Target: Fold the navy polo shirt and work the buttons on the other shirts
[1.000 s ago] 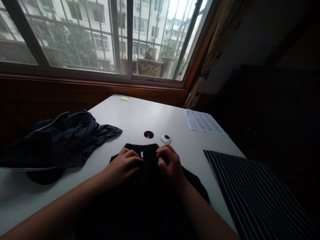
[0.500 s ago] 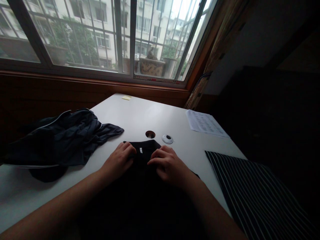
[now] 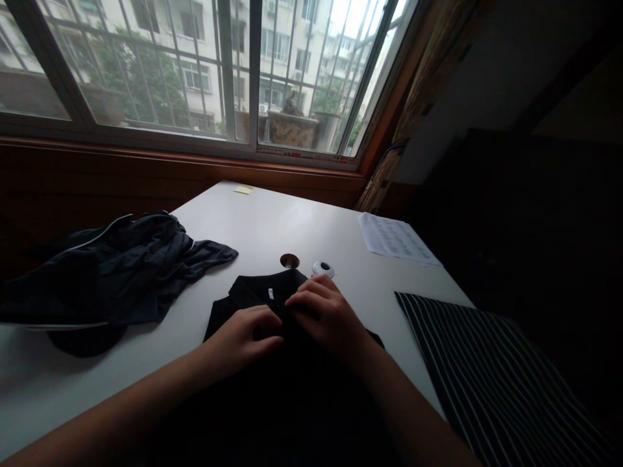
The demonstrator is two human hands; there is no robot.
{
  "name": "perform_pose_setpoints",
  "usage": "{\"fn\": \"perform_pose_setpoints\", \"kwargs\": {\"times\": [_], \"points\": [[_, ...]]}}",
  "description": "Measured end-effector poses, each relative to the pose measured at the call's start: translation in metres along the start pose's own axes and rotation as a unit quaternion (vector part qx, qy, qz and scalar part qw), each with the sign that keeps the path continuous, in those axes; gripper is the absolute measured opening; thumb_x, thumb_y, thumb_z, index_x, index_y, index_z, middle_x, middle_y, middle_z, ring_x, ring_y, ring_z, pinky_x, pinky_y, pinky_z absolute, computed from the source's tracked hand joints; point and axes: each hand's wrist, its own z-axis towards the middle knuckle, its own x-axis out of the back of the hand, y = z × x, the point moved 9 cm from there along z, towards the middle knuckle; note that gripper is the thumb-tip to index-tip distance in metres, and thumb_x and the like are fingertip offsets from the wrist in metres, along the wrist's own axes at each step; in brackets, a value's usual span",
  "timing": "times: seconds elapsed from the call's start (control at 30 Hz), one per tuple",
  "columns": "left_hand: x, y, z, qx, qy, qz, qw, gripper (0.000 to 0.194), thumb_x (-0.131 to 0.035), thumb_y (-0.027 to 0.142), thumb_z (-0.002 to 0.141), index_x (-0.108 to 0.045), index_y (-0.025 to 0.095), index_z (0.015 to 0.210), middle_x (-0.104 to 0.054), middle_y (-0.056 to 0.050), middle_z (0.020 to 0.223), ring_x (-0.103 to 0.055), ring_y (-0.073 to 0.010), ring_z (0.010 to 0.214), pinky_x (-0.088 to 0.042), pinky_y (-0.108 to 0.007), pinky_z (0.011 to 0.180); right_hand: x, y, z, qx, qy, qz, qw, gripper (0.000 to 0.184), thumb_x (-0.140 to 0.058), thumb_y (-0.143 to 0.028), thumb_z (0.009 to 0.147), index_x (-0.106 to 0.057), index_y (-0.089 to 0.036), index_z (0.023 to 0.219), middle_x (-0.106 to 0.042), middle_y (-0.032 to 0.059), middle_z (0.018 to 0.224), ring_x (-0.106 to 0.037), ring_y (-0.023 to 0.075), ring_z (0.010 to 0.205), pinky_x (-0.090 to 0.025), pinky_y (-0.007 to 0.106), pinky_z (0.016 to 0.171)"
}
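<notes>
A black collared shirt point(image 3: 221, 316) with a small white neck label lies front up on the white table point(image 3: 335, 230), its collar pointing away from me. At the right side of the neck opening, my right hand point(image 3: 331, 318) is closed, pinching the collar edge. My left hand point(image 3: 248, 337) rests on the shirt's front just below the neck, thumb and forefinger curled around the dark fabric near the front opening. The exact grip of the left fingertips is hard to make out against the black cloth. Most of the shirt's lower part merges into shadow.
A crumpled dark garment point(image 3: 107, 272) with white piping lies at the left. To the right is a black-and-white striped cloth point(image 3: 477, 357). Printed sheets point(image 3: 396, 237), a yellow note point(image 3: 243, 189), a cable hole point(image 3: 290, 261) and its round cover point(image 3: 321, 268) are farther back.
My left hand has left the left collar edge and come down toward me to the shirt's front, uncovering the left collar and shoulder. The right hand stays at the collar, shifted slightly.
</notes>
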Motion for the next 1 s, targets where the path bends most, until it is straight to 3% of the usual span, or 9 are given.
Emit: {"fn": "perform_pose_setpoints", "kwargs": {"times": [0.3, 0.53, 0.73, 0.87, 0.93, 1.0], "points": [[0.002, -0.014, 0.003, 0.081, -0.021, -0.141, 0.986, 0.017, -0.067, 0.033, 0.084, -0.07, 0.016, 0.088, -0.066, -0.003, 0.09, -0.062, -0.0198, 0.088, -0.048, -0.029, 0.08, -0.005, -0.007, -0.005, 0.016, 0.05, -0.036, 0.998, 0.013, -0.066, -0.02, 0.091, -0.068, -0.028, 0.101, -0.07, 0.0019, 0.09, -0.056, 0.0249, 0.095, -0.046, 0.048, 0.093], [-0.007, -0.019, 0.001, 0.108, -0.025, -0.192, 0.975, 0.034, -0.071, 0.041, 0.08, -0.069, 0.015, 0.101, -0.071, -0.007, 0.099, -0.064, -0.0254, 0.095, -0.05, -0.035, 0.085, -0.008, -0.029, -0.008, 0.074, 0.071, -0.058, 0.993, 0.011, -0.064, -0.017, 0.093, -0.068, -0.025, 0.099, -0.07, 0.0002, 0.085, -0.056, 0.021, 0.092, -0.043, 0.045, 0.1], [-0.007, -0.025, -0.002, 0.147, -0.041, -0.256, 0.954, 0.028, -0.076, 0.039, 0.078, -0.067, 0.014, 0.088, -0.067, -0.002, 0.084, -0.061, -0.017, 0.077, -0.046, -0.027, 0.071, -0.003, -0.024, -0.007, 0.047, 0.072, -0.057, 0.995, 0.019, -0.067, -0.018, 0.091, -0.066, -0.024, 0.109, -0.069, 0.0032, 0.099, -0.055, 0.0223, 0.102, -0.044, 0.044, 0.099], [-0.005, -0.032, -0.003, 0.174, -0.039, -0.327, 0.928, 0.031, -0.078, 0.038, 0.078, -0.067, 0.014, 0.095, -0.063, 0.0, 0.078, -0.055, -0.0119, 0.067, -0.04, -0.022, 0.063, 0.02, -0.017, -0.002, -0.001, 0.113, -0.034, 0.993, 0.015, -0.068, -0.019, 0.088, -0.066, -0.021, 0.103, -0.062, 0.0075, 0.102, -0.055, 0.0227, 0.099, -0.048, 0.041, 0.088], [-0.003, -0.035, -0.004, 0.174, -0.028, -0.352, 0.919, 0.032, -0.078, 0.037, 0.077, -0.067, 0.014, 0.096, -0.062, 0.0, 0.078, -0.054, -0.0113, 0.067, -0.039, -0.022, 0.063, 0.022, -0.014, 0.001, -0.024, 0.078, 0.013, 0.997, 0.003, -0.066, -0.018, 0.089, -0.066, -0.02, 0.091, -0.06, 0.0047, 0.092, -0.057, 0.019, 0.087, -0.05, 0.036, 0.079], [-0.003, -0.036, -0.004, 0.169, -0.019, -0.357, 0.919, 0.031, -0.078, 0.036, 0.078, -0.067, 0.014, 0.096, -0.062, 0.0, 0.078, -0.054, -0.0109, 0.067, -0.039, -0.021, 0.062, 0.008, -0.011, 0.003, -0.052, -0.016, 0.069, 0.996, 0.002, -0.067, -0.018, 0.089, -0.066, -0.02, 0.087, -0.06, 0.002, 0.086, -0.057, 0.0152, 0.077, -0.049, 0.03, 0.07]]}}
